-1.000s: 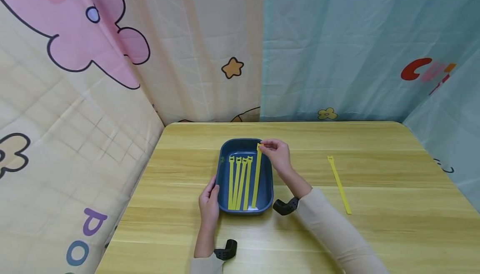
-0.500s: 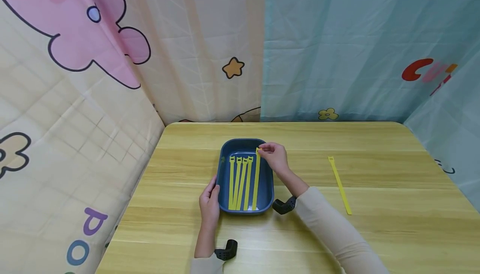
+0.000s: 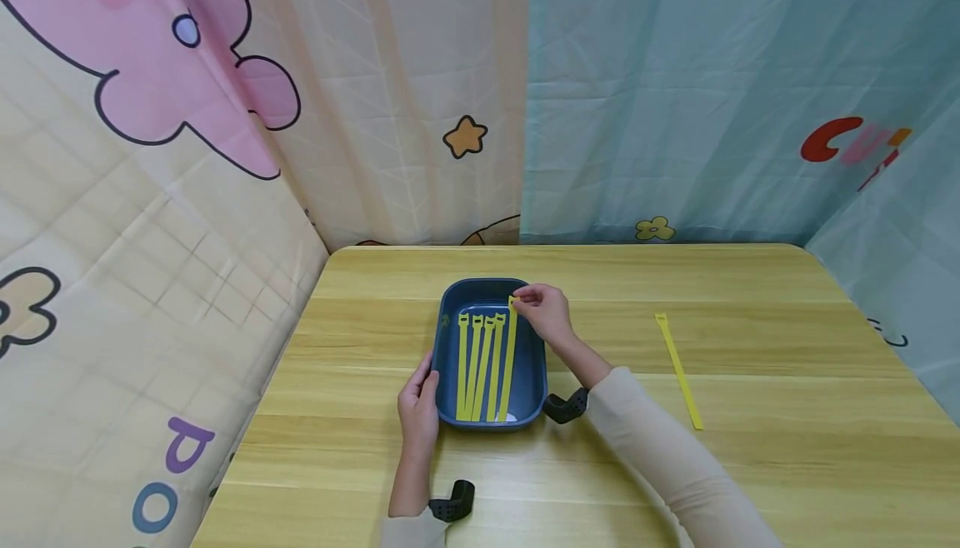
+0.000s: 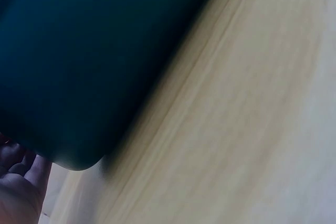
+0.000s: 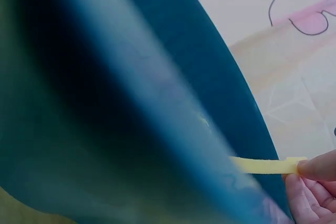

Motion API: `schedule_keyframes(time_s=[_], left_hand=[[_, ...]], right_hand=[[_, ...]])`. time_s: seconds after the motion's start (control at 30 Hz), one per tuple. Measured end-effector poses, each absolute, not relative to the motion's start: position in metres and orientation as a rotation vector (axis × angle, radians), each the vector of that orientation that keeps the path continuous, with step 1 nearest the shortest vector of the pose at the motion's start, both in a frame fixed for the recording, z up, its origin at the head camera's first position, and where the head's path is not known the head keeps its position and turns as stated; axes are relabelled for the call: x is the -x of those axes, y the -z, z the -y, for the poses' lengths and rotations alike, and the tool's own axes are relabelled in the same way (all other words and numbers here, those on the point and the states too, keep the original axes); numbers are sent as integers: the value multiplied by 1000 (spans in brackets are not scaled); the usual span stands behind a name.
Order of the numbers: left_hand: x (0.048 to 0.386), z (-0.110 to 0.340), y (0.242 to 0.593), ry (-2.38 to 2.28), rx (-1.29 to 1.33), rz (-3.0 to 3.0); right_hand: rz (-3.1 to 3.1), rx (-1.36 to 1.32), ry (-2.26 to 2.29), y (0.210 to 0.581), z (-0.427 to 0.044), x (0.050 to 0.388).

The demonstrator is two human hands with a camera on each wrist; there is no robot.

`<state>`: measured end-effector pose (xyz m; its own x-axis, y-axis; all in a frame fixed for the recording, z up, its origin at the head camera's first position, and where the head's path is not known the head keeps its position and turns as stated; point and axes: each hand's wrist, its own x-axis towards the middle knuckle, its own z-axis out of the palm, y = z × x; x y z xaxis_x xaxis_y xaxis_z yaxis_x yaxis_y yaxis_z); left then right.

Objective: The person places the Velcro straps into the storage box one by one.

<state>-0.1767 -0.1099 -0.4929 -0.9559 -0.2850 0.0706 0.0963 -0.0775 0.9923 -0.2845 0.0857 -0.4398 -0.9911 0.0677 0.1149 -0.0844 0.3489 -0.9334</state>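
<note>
My right hand pinches the slotted head of a yellow cable tie at the far right of the blue tray. The tie's strip slants down inside the tray, beside several other yellow cable ties lying side by side. In the right wrist view, thumb and fingers hold the end of the pinched tie by the tray wall. At the tray's left side, my left hand holds its edge; part of that hand shows below the tray in the left wrist view.
Another yellow cable tie lies on the wooden table to the right of the tray. Black wrist mounts sit on both wrists. Printed curtains stand behind the table and along its sides.
My right hand has shifted slightly left and toward the front, bringing its cable tie closer to the row in the tray. The left hand and the tray stay put.
</note>
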Motion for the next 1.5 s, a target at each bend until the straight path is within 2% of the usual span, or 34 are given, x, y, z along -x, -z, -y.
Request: schedule_keyframes(time_s=[1.5], left_hand=[[177,111,494,2125,-202,1928]], right_hand=[[2578,-60,-1481,439,-79,283]])
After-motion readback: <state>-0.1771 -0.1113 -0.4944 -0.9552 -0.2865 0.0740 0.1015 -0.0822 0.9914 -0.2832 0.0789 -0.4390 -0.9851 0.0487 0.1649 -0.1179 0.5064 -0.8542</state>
